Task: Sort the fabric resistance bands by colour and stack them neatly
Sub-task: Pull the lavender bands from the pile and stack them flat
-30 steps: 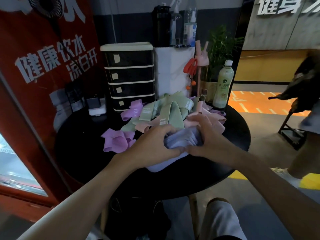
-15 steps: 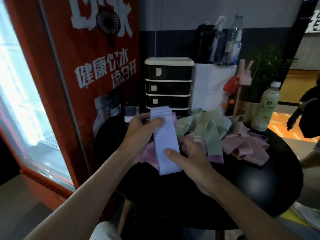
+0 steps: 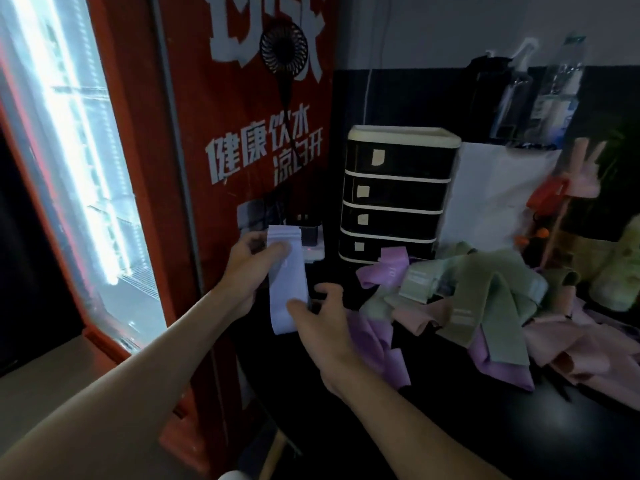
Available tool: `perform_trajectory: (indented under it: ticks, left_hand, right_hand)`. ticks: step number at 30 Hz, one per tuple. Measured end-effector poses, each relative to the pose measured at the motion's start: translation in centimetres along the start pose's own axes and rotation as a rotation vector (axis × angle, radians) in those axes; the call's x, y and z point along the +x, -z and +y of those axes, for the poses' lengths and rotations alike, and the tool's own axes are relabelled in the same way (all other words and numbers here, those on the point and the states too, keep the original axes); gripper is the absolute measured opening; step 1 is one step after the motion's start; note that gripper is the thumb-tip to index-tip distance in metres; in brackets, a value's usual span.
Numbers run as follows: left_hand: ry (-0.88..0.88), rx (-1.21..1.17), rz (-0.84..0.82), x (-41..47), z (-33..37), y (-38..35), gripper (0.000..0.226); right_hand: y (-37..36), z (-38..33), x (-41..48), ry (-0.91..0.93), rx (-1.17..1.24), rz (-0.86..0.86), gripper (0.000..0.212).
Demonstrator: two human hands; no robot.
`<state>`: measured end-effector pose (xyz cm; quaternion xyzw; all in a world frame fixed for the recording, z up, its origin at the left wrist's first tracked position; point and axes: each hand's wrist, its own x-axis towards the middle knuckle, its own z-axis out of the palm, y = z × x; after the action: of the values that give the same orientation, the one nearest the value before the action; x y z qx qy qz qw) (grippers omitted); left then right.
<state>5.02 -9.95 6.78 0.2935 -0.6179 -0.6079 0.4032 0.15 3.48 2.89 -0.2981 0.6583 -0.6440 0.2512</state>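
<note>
Bands in hand: one pale lilac band [image 3: 288, 282], held upright left of the purple-green-pink heap [image 3: 485, 306] on the surface [image 3: 450, 431]; left hand [image 3: 242, 268] fingers clamped on top, right hand [image 3: 322, 327] pinching bottom; four-drawer cabinet [image 3: 398, 195] behind.

The person's left forearm [image 3: 114, 393] and right forearm [image 3: 408, 420] are bare, as are the left hand [image 3: 246, 271] and right hand [image 3: 323, 329]; a pale rounded patch [image 3: 231, 475] at the bottom edge is possibly light clothing.

Dim room; red fridge [image 3: 249, 109] with a glowing glass door [image 3: 79, 150] at left; black drawer unit [image 3: 398, 199] by the dark wall [image 3: 415, 95].
</note>
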Motion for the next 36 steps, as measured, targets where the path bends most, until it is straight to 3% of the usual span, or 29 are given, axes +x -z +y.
perform_trajectory:
  ticks: [6,15,20,24,28,32,36]
  left_hand:
    - [0.019,0.043,0.062,4.4,-2.0,1.4,0.025]
    - [-0.021,0.098,0.137,8.4,-5.7,2.6,0.023]
    - [-0.056,0.153,0.125,9.9,-7.2,2.8,0.022]
    - [-0.123,0.290,0.066,10.7,-7.9,2.9,0.026]
    - [-0.173,0.366,0.034,10.7,-7.9,2.9,0.008]
    - [-0.181,0.375,0.060,10.3,-7.5,3.0,0.004]
    - [-0.304,0.434,0.085,8.9,-7.7,5.0,0.029]
  right_hand:
    - [-2.9,1.2,3.8,0.080,-0.107,0.043,0.031]
    - [-3.4,3.5,6.6,0.208,-0.256,-0.024,0.041]
    - [-3.3,4.2,6.8,0.341,-0.481,-0.066,0.062]
    - [-3.5,4.4,7.0,0.425,-0.633,-0.124,0.053]
    - [-3.4,4.5,7.2,0.444,-0.608,-0.111,0.048]
    - [-3.3,4.5,7.3,0.447,-0.633,-0.117,0.051]
    - [-3.4,4.6,7.3,0.454,-0.624,-0.113,0.052]
